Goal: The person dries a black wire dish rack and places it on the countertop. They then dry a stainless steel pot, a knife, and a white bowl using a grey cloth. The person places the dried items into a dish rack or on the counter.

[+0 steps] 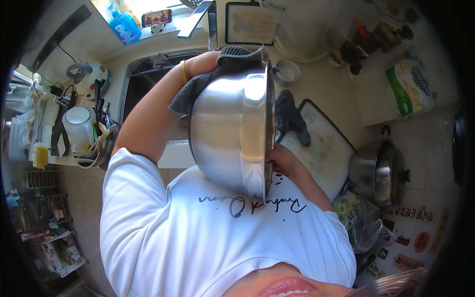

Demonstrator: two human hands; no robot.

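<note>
A large stainless-steel pot or basin [226,122] is tipped on its side before my chest, its mouth facing right. My left hand [210,60] is at its far side, largely hidden by a dark grey ribbed cloth [237,61] that it presses against the outer wall. The cloth hangs down over the base. On the near right, my right hand [282,159] grips the rim, with some fingers hidden behind it. The inside of the vessel cannot be seen. Its lower rim is close to my white shirt.
Behind the vessel are a sink [125,87] and faucet [196,20]. To the right lie a dark cloth [291,117], cutting board [323,148], round tin [287,72] and lidded pot [382,174]. A kettle [98,78] and white pitcher [78,128] stand left.
</note>
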